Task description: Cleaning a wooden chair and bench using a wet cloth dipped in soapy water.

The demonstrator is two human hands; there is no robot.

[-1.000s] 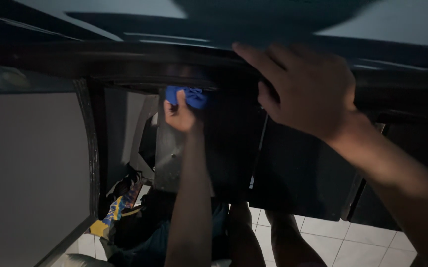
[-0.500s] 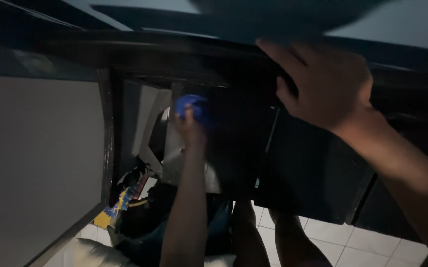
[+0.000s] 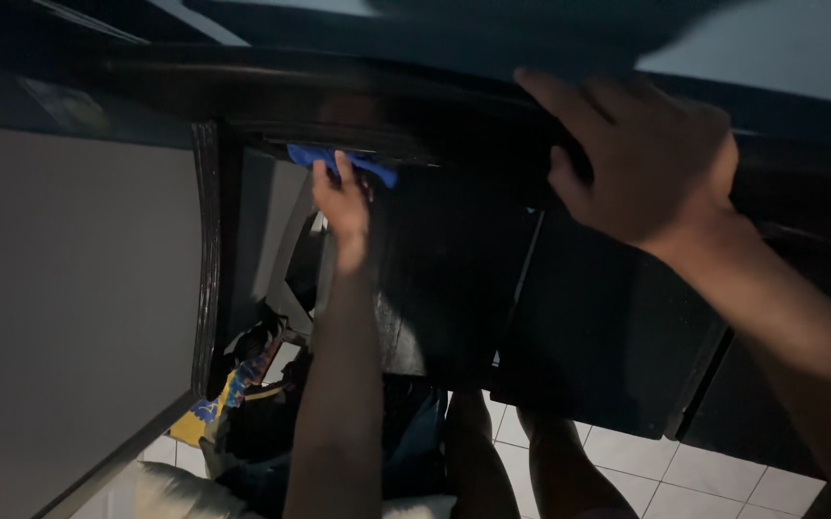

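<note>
A blue cloth [image 3: 342,161] is pinched in the left hand [image 3: 342,207], fingers closed on it, and is pressed up against the underside edge of the dark wooden cabinet top [image 3: 358,106], just above an open dark door panel [image 3: 444,279]. The right hand [image 3: 641,154] is laid on the cabinet's top edge w/ fingers spread and curled over the rim; nothing is held in it. Below, white floor tiles [image 3: 704,476] and a heap of coloured items [image 3: 233,394] are seen in dim light.
</note>
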